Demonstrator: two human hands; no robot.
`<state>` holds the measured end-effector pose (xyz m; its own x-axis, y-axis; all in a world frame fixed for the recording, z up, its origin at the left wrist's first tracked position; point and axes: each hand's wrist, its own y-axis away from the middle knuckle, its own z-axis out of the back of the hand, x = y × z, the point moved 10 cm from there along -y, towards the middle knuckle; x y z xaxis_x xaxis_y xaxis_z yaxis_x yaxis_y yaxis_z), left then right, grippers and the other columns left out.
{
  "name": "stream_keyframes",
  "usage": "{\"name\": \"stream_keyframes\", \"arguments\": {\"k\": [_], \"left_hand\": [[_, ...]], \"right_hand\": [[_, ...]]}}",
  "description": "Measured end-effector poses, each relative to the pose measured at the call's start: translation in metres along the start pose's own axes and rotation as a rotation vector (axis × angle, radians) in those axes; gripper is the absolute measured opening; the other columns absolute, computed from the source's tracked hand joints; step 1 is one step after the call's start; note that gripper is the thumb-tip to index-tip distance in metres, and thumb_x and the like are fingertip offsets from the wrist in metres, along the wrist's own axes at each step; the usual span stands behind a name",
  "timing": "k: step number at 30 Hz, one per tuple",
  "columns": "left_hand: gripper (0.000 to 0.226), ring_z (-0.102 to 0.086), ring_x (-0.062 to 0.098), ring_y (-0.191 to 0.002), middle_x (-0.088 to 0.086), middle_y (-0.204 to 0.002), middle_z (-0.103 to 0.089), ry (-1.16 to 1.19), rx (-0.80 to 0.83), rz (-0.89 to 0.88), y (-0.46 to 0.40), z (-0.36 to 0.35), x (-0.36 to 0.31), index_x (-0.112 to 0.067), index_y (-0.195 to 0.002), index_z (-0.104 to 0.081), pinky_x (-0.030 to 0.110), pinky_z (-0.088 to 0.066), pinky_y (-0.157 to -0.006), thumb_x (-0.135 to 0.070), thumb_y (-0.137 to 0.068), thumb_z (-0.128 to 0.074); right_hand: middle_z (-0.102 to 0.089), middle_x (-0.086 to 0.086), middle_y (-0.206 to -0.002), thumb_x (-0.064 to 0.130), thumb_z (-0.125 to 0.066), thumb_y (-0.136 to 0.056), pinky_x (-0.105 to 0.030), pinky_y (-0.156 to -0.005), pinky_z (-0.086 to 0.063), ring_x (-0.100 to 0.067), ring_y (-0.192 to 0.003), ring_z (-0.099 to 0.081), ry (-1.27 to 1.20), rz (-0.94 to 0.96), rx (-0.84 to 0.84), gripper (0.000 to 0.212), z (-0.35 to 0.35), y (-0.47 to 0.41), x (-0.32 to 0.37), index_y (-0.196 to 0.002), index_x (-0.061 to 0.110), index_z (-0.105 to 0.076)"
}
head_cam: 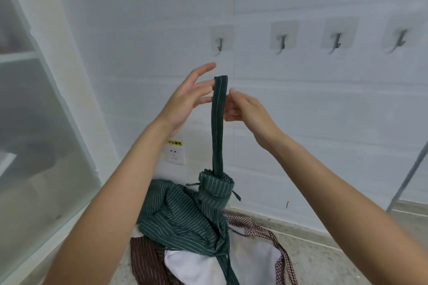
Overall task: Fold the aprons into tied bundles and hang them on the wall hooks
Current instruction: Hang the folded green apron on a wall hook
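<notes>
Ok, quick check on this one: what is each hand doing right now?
Left hand: fingers straight, fingertips at the green strap loop.
Right hand: fingers loosely curled beside the strap; a pinch cannot be told.

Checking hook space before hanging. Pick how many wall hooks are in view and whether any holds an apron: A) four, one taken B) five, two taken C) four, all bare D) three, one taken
C: four wall hooks show in a row, each with nothing hanging on it.
</notes>
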<state>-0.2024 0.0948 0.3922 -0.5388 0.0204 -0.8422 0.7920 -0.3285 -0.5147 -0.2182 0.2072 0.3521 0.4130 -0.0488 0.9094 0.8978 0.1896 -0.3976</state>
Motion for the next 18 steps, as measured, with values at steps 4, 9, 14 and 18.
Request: {"name": "stream_keyframes", "arguments": {"k": [4,9,14,18], "left_hand": [[0.045,-0.057,0.01,-0.114,0.004,-0.12,-0.062,-0.139,-0.146,-0.054,-0.028,0.036,0.012,-0.025,-0.119,-0.047,0.029,-0.046,-0.097,0.007,-0.09,-0.036],[0.032,-0.055,0.003,-0.112,-0.001,-0.111,-0.058,-0.317,-0.286,-0.151,-0.074,0.061,0.018,-0.015,-0.099,-0.041,0.021,-0.047,-0.092,0.013,-0.084,-0.042],[0.03,-0.058,0.001,-0.104,-0.006,-0.105,-0.06,-0.394,-0.262,-0.228,-0.116,0.062,0.005,-0.015,-0.102,-0.045,0.016,-0.049,-0.085,0.007,-0.082,-0.051],[0.027,-0.062,0.003,-0.094,-0.004,-0.1,-0.064,-0.425,-0.29,-0.22,-0.132,0.067,0.013,-0.013,-0.102,-0.049,0.011,-0.046,-0.081,0.004,-0.082,-0.053]], "right_hand": [[-0.064,0.002,-0.078,0.031,-0.05,-0.096,-0.032,-0.083,-0.052,-0.012,-0.077,-0.061,-0.011,0.032,-0.006,0.027,-0.009,-0.034,0.008,-0.091,0.007,-0.061],[-0.062,0.005,-0.073,0.017,-0.054,-0.095,-0.019,-0.063,-0.048,-0.006,-0.066,-0.059,-0.019,0.094,-0.086,0.013,0.001,-0.082,0.026,-0.089,0.008,-0.061],[-0.06,-0.002,-0.078,0.018,-0.054,-0.094,-0.024,-0.063,-0.05,-0.015,-0.071,-0.056,-0.028,0.048,-0.27,0.016,0.033,-0.116,0.028,-0.08,0.014,-0.061],[-0.066,-0.006,-0.08,0.024,-0.059,-0.089,-0.038,-0.076,-0.056,-0.024,-0.076,-0.063,0.076,0.012,-0.367,0.016,0.05,-0.132,0.013,-0.078,0.014,-0.065]]}}
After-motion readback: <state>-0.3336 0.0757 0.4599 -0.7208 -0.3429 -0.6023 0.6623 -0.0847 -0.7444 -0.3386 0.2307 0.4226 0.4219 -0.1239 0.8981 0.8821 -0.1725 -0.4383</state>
